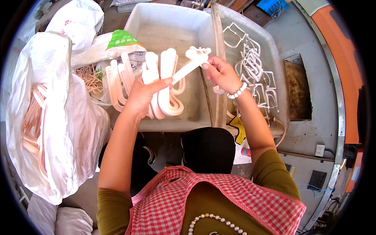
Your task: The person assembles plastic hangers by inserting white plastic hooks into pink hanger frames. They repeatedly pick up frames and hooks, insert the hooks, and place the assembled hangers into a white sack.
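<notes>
My left hand is closed round several white bent plastic strips, looped in U shapes, over the near edge of a white tub. One straight length of strip slants up from them toward my right hand. My right hand pinches at that strip's far end, with thumb and fingers together. Beside the pinch sits a small knobbly white piece; whether it joins the strip I cannot tell. More pale looped strips stand just left of my left hand.
A second tub on the right holds tangled white bent frames. Large white sacks with strips inside crowd the left. Thin pale pieces lie between the sacks. A yellow-and-black item hangs by the right tub; an orange panel stands far right.
</notes>
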{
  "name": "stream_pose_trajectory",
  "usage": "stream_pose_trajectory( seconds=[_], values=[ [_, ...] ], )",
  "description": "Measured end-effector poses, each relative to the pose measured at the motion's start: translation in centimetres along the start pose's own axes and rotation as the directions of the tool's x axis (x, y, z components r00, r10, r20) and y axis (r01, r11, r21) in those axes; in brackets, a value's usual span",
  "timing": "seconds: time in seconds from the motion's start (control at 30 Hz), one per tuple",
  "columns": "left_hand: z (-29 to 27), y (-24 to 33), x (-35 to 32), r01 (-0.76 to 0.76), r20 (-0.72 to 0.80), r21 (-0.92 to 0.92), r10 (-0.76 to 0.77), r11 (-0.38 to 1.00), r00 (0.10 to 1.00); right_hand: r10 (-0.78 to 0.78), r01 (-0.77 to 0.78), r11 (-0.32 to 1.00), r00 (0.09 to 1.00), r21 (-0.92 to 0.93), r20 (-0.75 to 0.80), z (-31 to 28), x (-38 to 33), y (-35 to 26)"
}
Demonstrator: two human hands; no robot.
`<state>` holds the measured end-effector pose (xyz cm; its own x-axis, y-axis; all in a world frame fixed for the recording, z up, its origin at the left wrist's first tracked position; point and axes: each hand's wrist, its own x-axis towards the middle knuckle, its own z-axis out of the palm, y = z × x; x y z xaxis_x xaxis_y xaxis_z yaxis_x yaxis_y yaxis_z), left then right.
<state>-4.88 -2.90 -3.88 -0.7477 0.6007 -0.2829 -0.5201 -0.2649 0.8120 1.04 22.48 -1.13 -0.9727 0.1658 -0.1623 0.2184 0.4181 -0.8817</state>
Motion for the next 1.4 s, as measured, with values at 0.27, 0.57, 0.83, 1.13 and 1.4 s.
stream_pose_trajectory(
  seconds=[0.27, 0.57, 0.83, 1.13, 1.4],
  values=[
    [0.5, -0.7, -0.3, -0.034, 0.079, -0.091, 0.041, 0.995, 0.996, -0.063, 0.062, 0.998, 0.998, 0.020, 0.027, 2.9, -0.9, -5.2],
    [-1.1, 1.4, -1.2, -0.073, 0.153, -0.112, 0.090, 0.991, 0.984, 0.035, 0.075, 0.965, 0.912, -0.250, 0.409, -2.4, -0.8, -5.3],
    [-1.3, 2.4, -1.3, -0.058, 0.045, -0.081, 0.062, 0.995, 0.997, -0.188, -0.131, -0.015, 0.974, -0.991, -0.126, -8.8, 1.1, 0.8],
    [-0.7, 0.8, -1.2, 0.038, 0.081, -0.275, -0.016, 0.961, 0.997, 0.244, -0.071, 0.918, 0.876, 0.389, -0.416, -13.0, 2.8, 2.1],
    [-1.9, 0.5, -0.7, 0.094, 0.227, -0.428, 0.006, 0.899, 0.974, -0.234, 0.040, 0.484, 0.968, 0.874, 0.086, -8.1, -0.2, -1.3]
  ],
)
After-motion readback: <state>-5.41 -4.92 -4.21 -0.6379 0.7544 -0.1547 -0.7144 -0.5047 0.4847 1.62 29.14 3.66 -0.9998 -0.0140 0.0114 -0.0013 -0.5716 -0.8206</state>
